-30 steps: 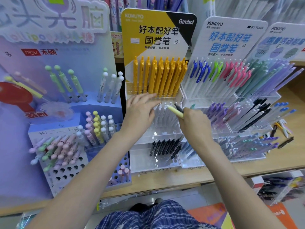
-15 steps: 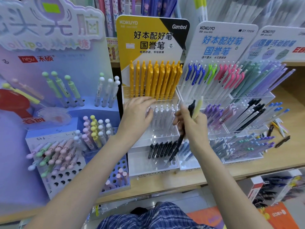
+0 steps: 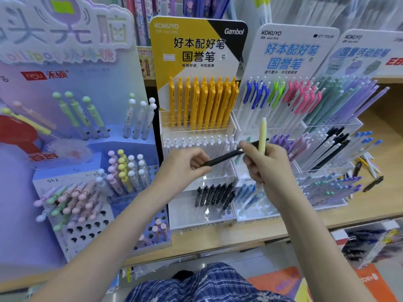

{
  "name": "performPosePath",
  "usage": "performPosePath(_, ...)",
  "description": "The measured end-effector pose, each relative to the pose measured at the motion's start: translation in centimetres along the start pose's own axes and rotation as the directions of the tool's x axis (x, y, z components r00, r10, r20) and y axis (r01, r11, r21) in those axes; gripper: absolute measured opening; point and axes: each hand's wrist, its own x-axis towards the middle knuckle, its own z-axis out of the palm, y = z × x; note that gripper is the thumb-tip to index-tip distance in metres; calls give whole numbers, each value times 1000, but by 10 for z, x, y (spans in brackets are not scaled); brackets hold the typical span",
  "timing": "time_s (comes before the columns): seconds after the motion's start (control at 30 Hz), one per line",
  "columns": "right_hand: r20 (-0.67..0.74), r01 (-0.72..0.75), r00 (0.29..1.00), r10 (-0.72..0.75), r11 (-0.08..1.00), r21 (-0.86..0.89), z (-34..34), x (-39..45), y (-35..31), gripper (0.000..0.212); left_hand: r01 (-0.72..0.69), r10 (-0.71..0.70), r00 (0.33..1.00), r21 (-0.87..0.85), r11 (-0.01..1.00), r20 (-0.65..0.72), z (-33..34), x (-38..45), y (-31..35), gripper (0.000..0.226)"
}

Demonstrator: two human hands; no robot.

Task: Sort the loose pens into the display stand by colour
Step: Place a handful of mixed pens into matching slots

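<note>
Both hands now on black pen [image 3: 222,159], seemingly.

Black pen [image 3: 224,158] ends hidden inside both hands, rightmost display stand [image 3: 370,57] cropped, header print blurred

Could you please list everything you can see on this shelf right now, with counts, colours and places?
Black pen: one, black, held between both hands in front of the stand.
Pale yellow pen: one, upright in the right hand.
Orange pens: a full row, top tier of the yellow-backed stand.
White pens: a row, tier below the orange ones.
Black pens in stand: a small group, lowest tier.
Clip pens: blue, green and pink clips, top tier of the white-backed stand.
Ball-top pens: many, pastel, left display.
Loose pens: several, mixed colours, on the wooden shelf at right.
Left hand: grips the black pen's lower end.
Right hand: holds both pens.
</note>
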Motion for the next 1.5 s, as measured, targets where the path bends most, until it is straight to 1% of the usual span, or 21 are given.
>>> performPosePath(0.03,39,-3,999,4,1000,-23,0,-6,1,24,-1,-2,998,52,999,56,0,-4,-5,14)
performPosePath(0.07,76,7,997,1,995,-98,0,-11,5,21,-15,-6,991,155,988,131,0,-7,-10,17)
performPosePath(0.13,143,44,990,2,946,-320,1,-19,15,17,-58,-54,967,424,904,249,-1,-11,-26,28)
performPosePath(0.17,173,63,985,14,901,-430,3,-22,22,18,-59,-87,961,500,864,263,-3,-13,-34,32)
performPosePath(0.2,200,75,979,33,856,-511,6,-26,28,20,-46,-112,958,526,849,265,-3,-13,-40,33)
performPosePath(0.3,255,108,963,91,735,-670,26,-34,53,27,-42,-121,958,546,837,259,-1,-13,-47,34)
performPosePath(0.4,264,184,964,38,619,-763,46,-33,77,28,-24,-138,959,553,833,249,-1,-13,-50,38)
performPosePath(0.47,285,236,959,1,560,-794,54,-32,88,26,-8,-155,955,542,840,254,-2,-14,-52,40)
performPosePath(0.57,304,277,952,-21,477,-834,65,-33,98,30,-11,-139,961,530,848,241,-2,-15,-53,40)
performPosePath(0.7,282,260,959,10,360,-896,79,-30,108,29,-7,-119,970,514,857,212,-2,-17,-52,39)
performPosePath(0.87,194,181,981,17,293,-939,95,-27,111,27,-12,-102,976,519,855,191,-1,-17,-52,40)
performPosePath(0.93,150,142,989,4,297,-944,102,-29,119,24,-15,-99,977,520,854,190,-1,-17,-53,42)
performPosePath(1.13,104,97,995,-5,407,-908,101,-30,130,29,-48,-96,963,513,857,251,-3,-17,-57,44)
performPosePath(1.2,101,91,995,-11,537,-839,88,-29,124,31,-48,-92,960,481,875,264,-4,-17,-57,42)
performPosePath(1.23,97,81,995,-5,605,-792,81,-30,117,31,-36,-81,966,437,899,245,-5,-17,-55,39)
performPosePath(1.27,103,82,995,-4,639,-765,74,-29,110,30,-15,-65,976,360,933,209,-6,-17,-52,35)
performPosePath(1.3,114,94,993,-11,644,-759,68,-28,102,31,11,-52,985,239,971,167,-6,-18,-47,30)
performPosePath(1.33,129,115,991,-25,639,-761,63,-26,93,31,37,-49,989,87,995,137,-6,-19,-39,25)
performPosePath(1.37,148,138,988,-39,642,-754,60,-24,83,30,61,-52,991,-71,996,126,-6,-19,-32,19)
performPosePath(1.43,213,189,976,-53,695,-694,50,-21,63,24,88,-58,993,-328,940,99,-9,-17,-19,11)
performPosePath(1.5,262,197,964,-52,799,-568,31,-19,37,19,91,-83,996,-497,863,38,-20,-13,-11,11)
